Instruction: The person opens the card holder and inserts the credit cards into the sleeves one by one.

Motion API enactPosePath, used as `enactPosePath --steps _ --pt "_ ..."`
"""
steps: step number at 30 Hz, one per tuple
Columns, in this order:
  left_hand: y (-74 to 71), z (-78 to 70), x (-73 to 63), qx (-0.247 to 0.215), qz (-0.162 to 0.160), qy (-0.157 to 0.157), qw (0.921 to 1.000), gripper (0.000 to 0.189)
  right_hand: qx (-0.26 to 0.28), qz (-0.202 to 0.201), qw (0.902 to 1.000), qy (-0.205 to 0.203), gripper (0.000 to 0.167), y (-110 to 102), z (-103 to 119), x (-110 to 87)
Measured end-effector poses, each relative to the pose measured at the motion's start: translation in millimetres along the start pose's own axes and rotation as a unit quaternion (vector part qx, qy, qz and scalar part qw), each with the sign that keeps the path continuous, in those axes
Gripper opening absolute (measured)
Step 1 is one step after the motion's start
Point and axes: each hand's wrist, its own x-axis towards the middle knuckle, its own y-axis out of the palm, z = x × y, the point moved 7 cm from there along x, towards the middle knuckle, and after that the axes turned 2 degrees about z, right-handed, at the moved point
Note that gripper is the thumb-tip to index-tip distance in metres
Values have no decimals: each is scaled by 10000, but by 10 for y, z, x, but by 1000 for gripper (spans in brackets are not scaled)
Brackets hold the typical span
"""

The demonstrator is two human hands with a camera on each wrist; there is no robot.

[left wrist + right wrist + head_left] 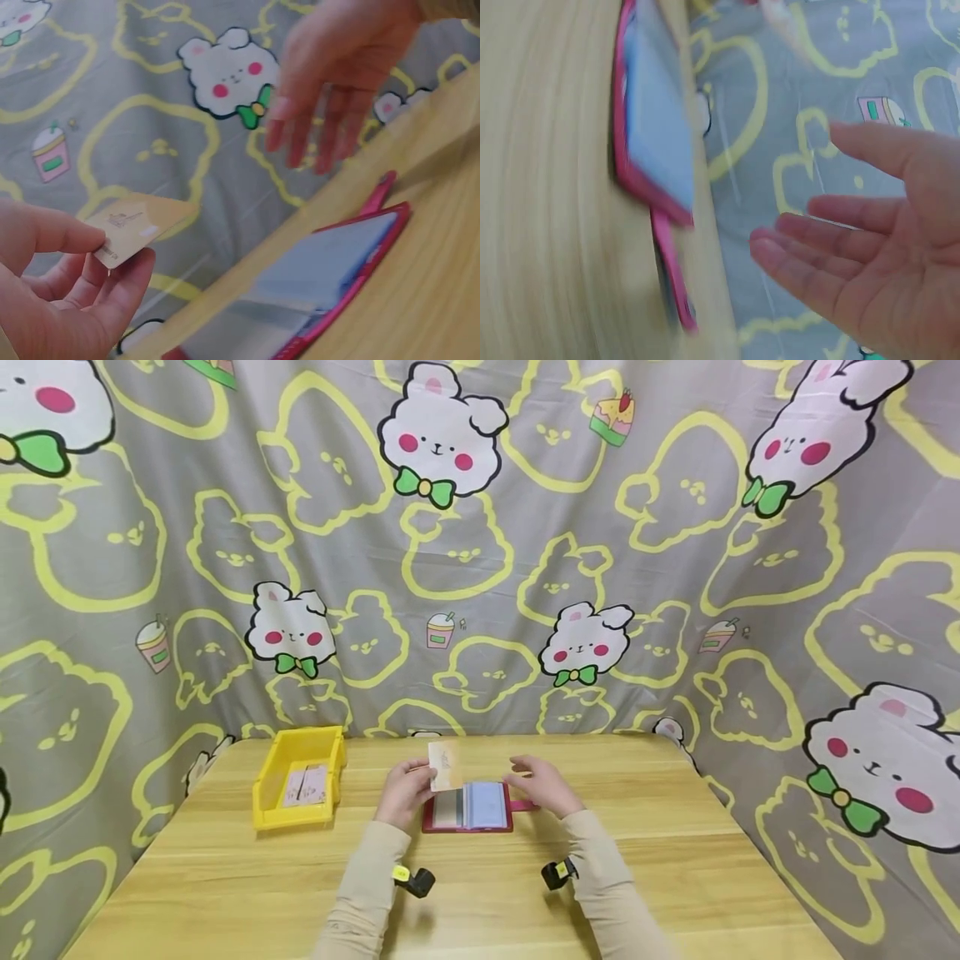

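My left hand (406, 788) pinches a pale cream card (444, 766) between thumb and fingers, above the left part of an open card holder. In the left wrist view the card (139, 225) shows a small drawing and an orange tint at one end. The card holder (487, 807) lies open on the table, with a red cover, clear sleeves and a pink strap (673, 274) pointing right. My right hand (546, 785) hovers above the strap, its fingers loosely extended and holding nothing, as the right wrist view shows.
A yellow bin (294, 817) stands on the left of the wooden table (247, 885), with pinkish cards (306, 785) inside. A grey curtain (480, 677) with cartoon prints hangs behind the table and along both sides.
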Motion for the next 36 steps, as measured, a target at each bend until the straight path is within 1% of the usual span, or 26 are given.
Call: enactPosePath --steps 3,6,8,10,11,14,18,19,21,23,26,28,31,33,34,35,36 --pt "76 65 -15 81 105 -82 9999 33 908 -183 9957 81 44 74 54 52" --pt "143 121 -34 154 196 -145 9996 31 1749 -201 9842 196 42 174 81 101" --pt "179 148 -53 176 272 -165 9993 28 2049 -230 9781 299 40 238 90 126" --pt "214 167 -73 170 324 -183 9992 25 2240 -254 9735 385 38 287 83 143" --pt "227 182 -76 155 350 -185 9991 24 2305 -254 9719 395 36 307 81 142" --pt "256 223 -83 89 401 -182 9990 22 2422 -113 9692 432 32 321 192 57" --pt "281 263 -98 50 490 -199 9986 25 2341 76 9714 387 26 311 381 -77" --pt "287 264 -109 48 513 -207 9985 26 2298 81 9724 388 25 318 383 -81" --pt "292 257 -125 97 540 -233 9982 28 2252 60 9736 371 22 342 353 -59" --pt "300 238 -138 240 609 -230 9976 29 2302 29 9724 380 21 364 274 -16" --pt "282 174 -140 538 693 -251 9958 33 2445 -84 9688 411 19 388 124 57" --pt "255 100 -130 774 736 -201 9941 38 2550 -213 9658 413 18 379 43 89" --pt "201 -37 -112 1131 770 -55 9906 44 2644 -345 9629 417 16 343 -18 110" --pt "165 -136 -109 1561 798 159 9844 47 2674 -358 9622 371 15 322 -22 114" --pt "150 -183 -113 1835 831 284 9791 49 2686 -358 9619 360 15 311 -23 113" --pt "133 -228 -118 2191 838 412 9712 49 2703 -354 9614 374 15 300 -21 109" --pt "120 -268 -127 2560 868 537 9613 50 2733 -357 9605 381 15 290 -23 103"
